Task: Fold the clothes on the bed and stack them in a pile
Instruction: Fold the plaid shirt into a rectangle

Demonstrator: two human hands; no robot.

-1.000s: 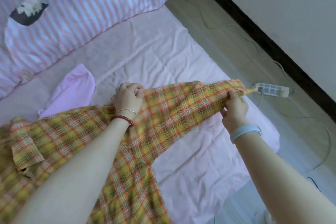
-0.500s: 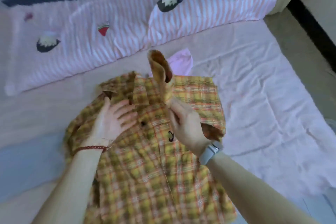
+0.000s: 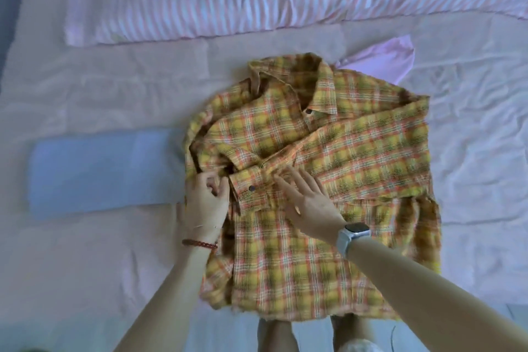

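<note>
1. The left hand (image 3: 204, 203) rests at the left edge of the yellow, orange and green plaid button-up shirt (image 3: 323, 180); its fingers (image 3: 213, 184) are curled together, pinching a bit of the shirt's fabric just left of the sleeve cuff.
2. The right hand (image 3: 307, 203) lies palm down on the shirt just right of that cuff, its fingers (image 3: 288, 180) straight and slightly spread, pressing flat and gripping nothing.
3. The shirt lies front up on the pale pink bed sheet (image 3: 85, 88), collar pointing away from the person, hem at the near edge of the bed. One sleeve (image 3: 343, 146) is folded diagonally across the chest, its buttoned cuff (image 3: 251, 188) ending between the two hands.
4. One plaid shirt is in view. One lilac garment (image 3: 385, 57) peeks out from under the shirt's far right shoulder, touching it.
5. One pale blue rectangular patch (image 3: 100, 168) lies on the sheet left of the shirt, meeting its left edge.
6. Beyond the shirt's collar lies pink-and-white striped bedding (image 3: 200, 3) printed with strawberries and dark shapes; whether it is one piece or two I cannot tell.
7. The left wrist carries one red beaded bracelet (image 3: 200, 243) and one thin chain; the right wrist carries one grey smartwatch (image 3: 354, 233).
</note>
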